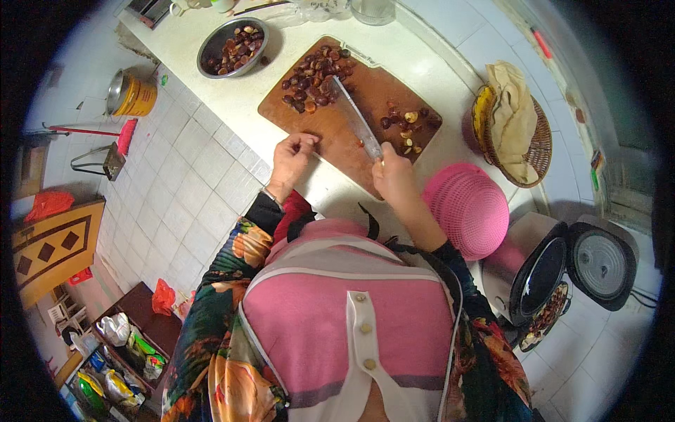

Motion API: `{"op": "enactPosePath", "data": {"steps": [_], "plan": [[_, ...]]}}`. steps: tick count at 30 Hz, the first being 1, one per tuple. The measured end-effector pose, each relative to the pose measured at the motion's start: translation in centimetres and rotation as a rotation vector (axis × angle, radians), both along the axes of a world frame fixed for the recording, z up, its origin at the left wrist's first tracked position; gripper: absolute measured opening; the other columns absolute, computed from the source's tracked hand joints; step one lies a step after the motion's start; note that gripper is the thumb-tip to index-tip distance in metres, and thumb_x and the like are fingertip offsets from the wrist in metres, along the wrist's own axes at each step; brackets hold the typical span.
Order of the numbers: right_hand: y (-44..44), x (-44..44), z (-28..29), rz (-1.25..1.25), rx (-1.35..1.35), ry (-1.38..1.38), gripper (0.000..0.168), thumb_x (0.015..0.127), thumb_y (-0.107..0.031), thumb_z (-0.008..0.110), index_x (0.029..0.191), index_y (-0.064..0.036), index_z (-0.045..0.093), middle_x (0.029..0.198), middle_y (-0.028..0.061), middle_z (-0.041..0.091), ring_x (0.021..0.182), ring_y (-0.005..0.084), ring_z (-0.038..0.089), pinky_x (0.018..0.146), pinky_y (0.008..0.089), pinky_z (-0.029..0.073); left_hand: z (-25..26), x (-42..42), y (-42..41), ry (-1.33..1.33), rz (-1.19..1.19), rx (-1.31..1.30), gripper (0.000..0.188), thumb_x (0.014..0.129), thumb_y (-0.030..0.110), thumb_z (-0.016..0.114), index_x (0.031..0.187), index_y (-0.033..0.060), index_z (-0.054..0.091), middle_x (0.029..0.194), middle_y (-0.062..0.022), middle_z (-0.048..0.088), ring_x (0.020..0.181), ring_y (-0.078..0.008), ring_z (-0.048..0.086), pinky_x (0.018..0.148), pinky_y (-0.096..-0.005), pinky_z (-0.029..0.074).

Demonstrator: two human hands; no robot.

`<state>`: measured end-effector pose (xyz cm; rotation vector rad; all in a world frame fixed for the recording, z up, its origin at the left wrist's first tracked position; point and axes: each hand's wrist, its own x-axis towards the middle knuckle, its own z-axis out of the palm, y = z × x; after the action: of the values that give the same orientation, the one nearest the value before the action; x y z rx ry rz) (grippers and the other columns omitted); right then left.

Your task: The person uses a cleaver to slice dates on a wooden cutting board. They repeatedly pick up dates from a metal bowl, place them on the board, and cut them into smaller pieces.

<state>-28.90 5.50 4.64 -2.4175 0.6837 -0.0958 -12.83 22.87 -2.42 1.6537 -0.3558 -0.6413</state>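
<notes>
A brown cutting board (pixel 337 124) lies on the pale counter. My right hand (pixel 394 171) grips the handle of a cleaver (pixel 358 118), whose blade points away over the board, its far end beside a pile of chestnuts (pixel 316 76). My left hand (pixel 292 158) is at the board's near left edge with thumb and fingers bent together; whether something small is between them cannot be told. A smaller group of chestnuts, some showing pale flesh (pixel 411 117), lies on the board's right part. Beyond the board to the left stands a metal bowl (pixel 202 51) with cut chestnuts inside.
A pink plastic basket (pixel 466 211) sits right of my right forearm. Behind it are a wicker basket (pixel 543 142) holding crumpled paper and a rice cooker (pixel 501 269) with its lid raised. A glass jar (pixel 373 11) stands at the counter's far side.
</notes>
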Motion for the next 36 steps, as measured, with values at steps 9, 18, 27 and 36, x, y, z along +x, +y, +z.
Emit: {"op": "enactPosePath", "data": {"steps": [9, 18, 27, 36], "plan": [[-2.1, -2.3, 2.5, -0.269, 0.895, -0.124, 0.018, 0.091, -0.016, 0.058, 0.1, 0.0, 0.057, 0.072, 0.0042, 0.06, 0.052, 0.0165, 0.056, 0.044, 0.0347, 0.045, 3.7, -2.6, -6.6, 0.568, -0.418, -0.127, 0.025, 0.101, 0.033, 0.052, 0.098, 0.0106, 0.06, 0.076, 0.0033, 0.058, 0.059, -0.0034, 0.048, 0.051, -0.0171, 0.039], [-7.7, -6.2, 5.5, -0.56, 0.486, -0.371, 0.015, 0.092, -0.016, 0.059, 0.095, -0.001, 0.058, 0.068, 0.0039, 0.057, 0.053, 0.0105, 0.053, 0.044, 0.025, 0.041, 3.3, -3.2, -13.1, -0.534, -0.421, 0.101, 0.032, 0.086, 0.025, 0.071, 0.105, 0.0018, 0.061, 0.086, -0.0135, 0.064, 0.081, -0.0274, 0.064, 0.074, -0.0395, 0.051], [-4.4, -7.9, 6.9, -0.569, 0.47, -0.2, 0.016, 0.092, -0.014, 0.057, 0.095, 0.002, 0.058, 0.071, 0.0072, 0.06, 0.063, 0.0168, 0.059, 0.059, 0.0338, 0.047, 4.3, 1.6, -7.8, -0.983, -0.143, 0.421, 0.032, 0.076, 0.014, 0.07, 0.103, 0.0031, 0.056, 0.102, -0.0181, 0.053, 0.09, -0.0372, 0.059, 0.075, -0.0435, 0.052], [-2.9, -6.4, 4.1, -0.371, 0.372, -0.214, 0.025, 0.09, -0.013, 0.056, 0.108, 0.004, 0.059, 0.091, 0.0175, 0.067, 0.084, 0.0304, 0.066, 0.076, 0.0388, 0.049, 3.1, 3.5, -5.4, -0.875, -0.165, 0.485, 0.02, 0.076, 0.006, 0.068, 0.092, 0.002, 0.058, 0.095, -0.0207, 0.055, 0.083, -0.0416, 0.061, 0.072, -0.0471, 0.051]]}}
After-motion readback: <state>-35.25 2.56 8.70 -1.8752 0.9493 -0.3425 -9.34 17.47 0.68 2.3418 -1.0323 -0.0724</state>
